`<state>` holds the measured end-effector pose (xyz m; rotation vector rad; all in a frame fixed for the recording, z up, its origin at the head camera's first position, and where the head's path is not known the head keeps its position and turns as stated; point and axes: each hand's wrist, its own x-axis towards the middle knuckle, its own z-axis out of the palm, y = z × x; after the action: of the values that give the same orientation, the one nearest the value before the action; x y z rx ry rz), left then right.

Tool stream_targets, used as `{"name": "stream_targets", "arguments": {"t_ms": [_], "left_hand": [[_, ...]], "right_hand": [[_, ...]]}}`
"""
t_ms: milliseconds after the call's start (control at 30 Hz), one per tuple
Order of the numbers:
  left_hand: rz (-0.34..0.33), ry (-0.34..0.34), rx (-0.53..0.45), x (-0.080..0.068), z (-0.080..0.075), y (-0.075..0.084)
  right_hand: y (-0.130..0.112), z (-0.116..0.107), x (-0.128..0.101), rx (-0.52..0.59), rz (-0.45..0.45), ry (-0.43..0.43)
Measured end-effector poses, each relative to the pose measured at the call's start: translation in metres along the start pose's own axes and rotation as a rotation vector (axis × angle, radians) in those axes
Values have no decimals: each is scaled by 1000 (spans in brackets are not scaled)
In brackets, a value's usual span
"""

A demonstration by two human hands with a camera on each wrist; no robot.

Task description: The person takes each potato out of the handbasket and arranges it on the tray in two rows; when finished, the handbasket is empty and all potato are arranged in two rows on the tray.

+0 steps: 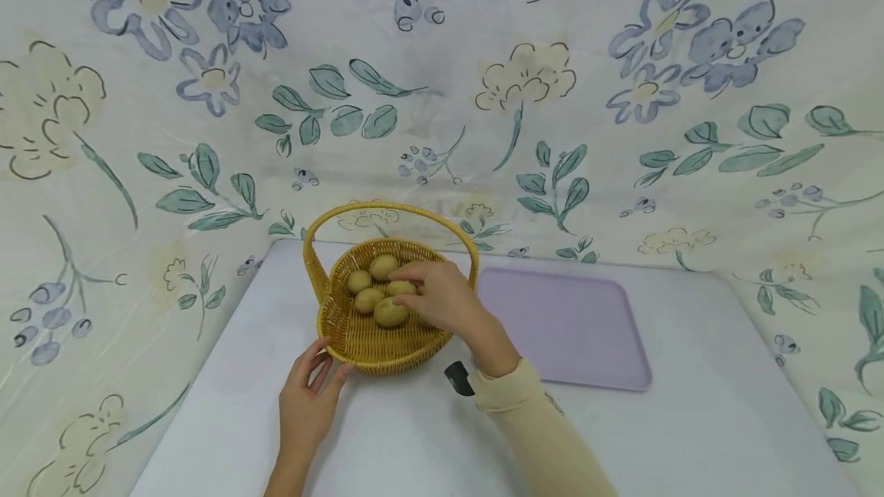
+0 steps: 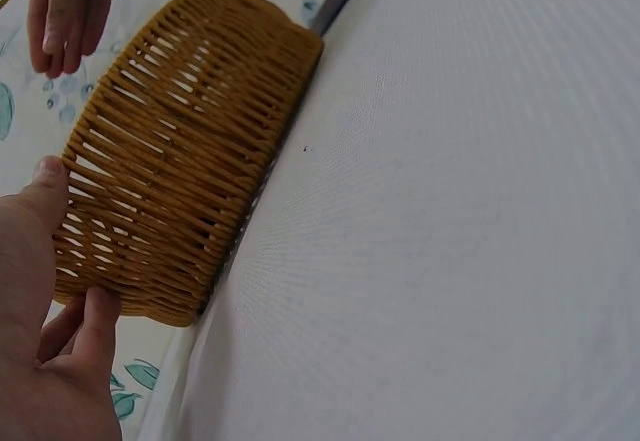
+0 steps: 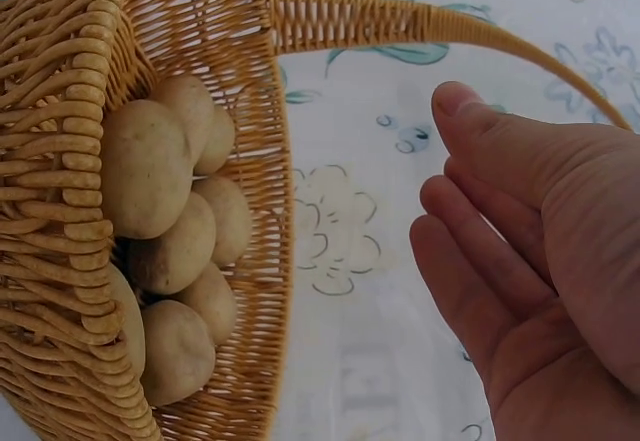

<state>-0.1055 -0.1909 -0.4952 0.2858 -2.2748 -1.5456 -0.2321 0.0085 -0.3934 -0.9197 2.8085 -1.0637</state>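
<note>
A yellow-brown wicker basket [image 1: 383,365] with a tall arched handle stands on the white table. Several potatoes [image 1: 391,313] lie inside, mostly toward the back; the right wrist view shows potatoes [image 3: 148,169] heaped against the basket's side. My left hand [image 1: 307,397] touches the basket's front left, thumb and fingers apart along its rim and outer wall, as the left hand [image 2: 50,311] shows in the left wrist view. Over the basket hovers my right hand [image 1: 445,297], covering part of the potatoes. Nothing sits between the thumb and fingers of the right hand [image 3: 530,251].
A flat lilac tray [image 1: 566,328] lies to the right of the basket. Beside my right wrist a small black object [image 1: 459,378] shows, its kind unclear. Floral sheeting [image 1: 428,121] hangs behind the table [image 1: 400,443] and along its sides.
</note>
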Motion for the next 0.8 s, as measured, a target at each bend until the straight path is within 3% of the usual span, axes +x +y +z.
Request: {"name": "stream_targets", "arguments": {"t_ms": [200,800], "left_hand": [[-19,-6,-11,0,-1,5],[24,2,-33,0,0,0]], "right_hand": [[0,4,8,-62,-10,-36],[4,13,23,-69,47,-158]]}}
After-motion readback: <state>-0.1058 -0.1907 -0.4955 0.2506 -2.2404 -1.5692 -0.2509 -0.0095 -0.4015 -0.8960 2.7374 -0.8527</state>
